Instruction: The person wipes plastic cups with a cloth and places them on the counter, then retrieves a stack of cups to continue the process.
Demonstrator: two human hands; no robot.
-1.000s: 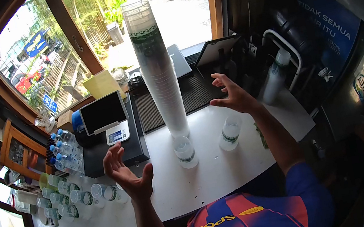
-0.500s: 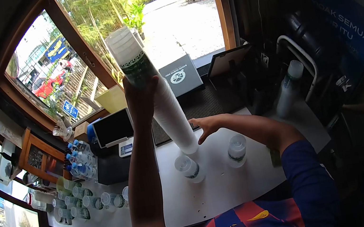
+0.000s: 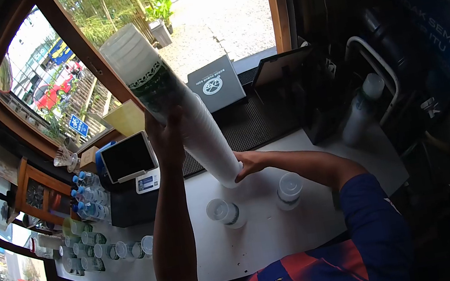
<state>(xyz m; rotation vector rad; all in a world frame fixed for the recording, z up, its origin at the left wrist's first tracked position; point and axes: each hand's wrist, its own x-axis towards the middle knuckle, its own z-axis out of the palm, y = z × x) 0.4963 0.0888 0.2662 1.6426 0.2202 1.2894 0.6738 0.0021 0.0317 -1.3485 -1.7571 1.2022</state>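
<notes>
A long stack of clear plastic cups [image 3: 199, 130] with a green printed band near its upper end slants across the view. My left hand [image 3: 166, 132] is wrapped round its upper part. At the lower end, my right hand [image 3: 249, 163] grips the stack's side, fingers partly hidden behind it. Two cups stand apart on the white counter [image 3: 265, 241]: one plastic cup [image 3: 224, 212] below the stack's lower end and another plastic cup [image 3: 290, 189] to its right.
Several cups [image 3: 127, 250] stand in a group at the left, near water bottles [image 3: 90, 196]. A tablet [image 3: 128, 156], a dark box [image 3: 216, 85] and a black mat [image 3: 240, 126] lie along the window side. Another cup stack [image 3: 363, 105] stands at the right.
My right hand has closed onto the lower end of the stack from beside it. The stack's upper end has tilted further left, with my left hand still round it.
</notes>
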